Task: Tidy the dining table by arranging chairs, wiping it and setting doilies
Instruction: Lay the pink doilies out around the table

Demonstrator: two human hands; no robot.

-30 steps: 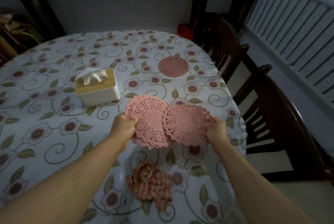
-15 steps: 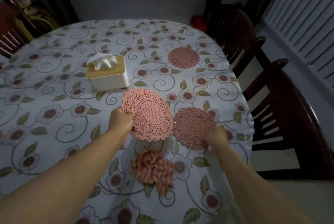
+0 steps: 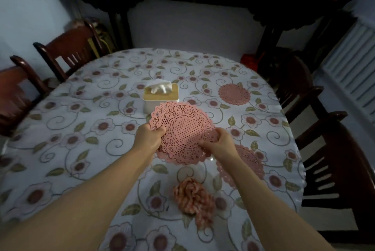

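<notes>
Dim dining room; oval table [image 3: 60, 129] under a floral cloth, dark chairs [image 3: 67, 52] drawn in on both sides, a cluttered shelf on the far wall.

Head view. Change since half a second ago: the right hand [image 3: 222, 142] has let go of the doily it was laying at the near right edge. That placed doily [image 3: 250, 159] now lies flat on the cloth, partly hidden by the right forearm. A far doily [image 3: 234, 94] sits beyond it, by the next chair. So two settings look done on the right side.

Left hand [image 3: 149, 136] grips the doily stack [image 3: 182, 131] at its left rim, held above the table just in front of the tissue box [image 3: 161, 95]. Right hand now pinches the stack's right rim, fingers closed on it, probably to peel off the next sheet. Both forearms reach forward, converging. A crumpled wiping cloth [image 3: 194, 198] lies near the body.
</notes>
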